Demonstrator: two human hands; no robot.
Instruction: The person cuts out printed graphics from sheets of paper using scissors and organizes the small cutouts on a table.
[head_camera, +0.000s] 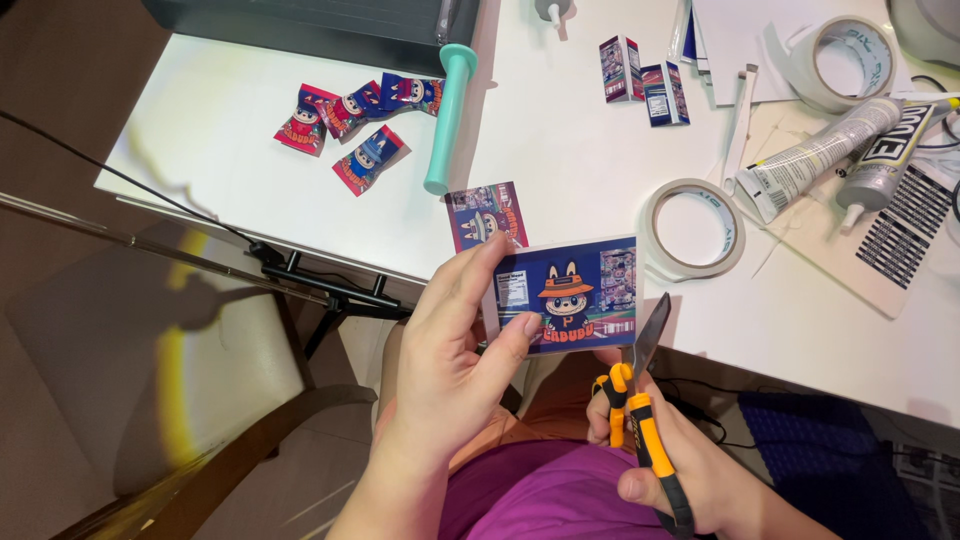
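The left hand (450, 350) holds a blue printed card (566, 293) by its left edge, above the lap. The right hand (665, 465) grips orange-handled scissors (635, 400), blades at the card's lower right corner. Tape rolls (692, 228), glue tubes (815, 158) and small printed packets (350, 125) lie on the white table (570, 150).

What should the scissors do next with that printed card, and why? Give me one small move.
Probably close the scissors along the card's right edge. The left hand holds the blue printed card flat toward the camera, and the right hand has the open blades already at its lower right corner, pointing up along that side. Nothing blocks the cut line, as far as the view shows.
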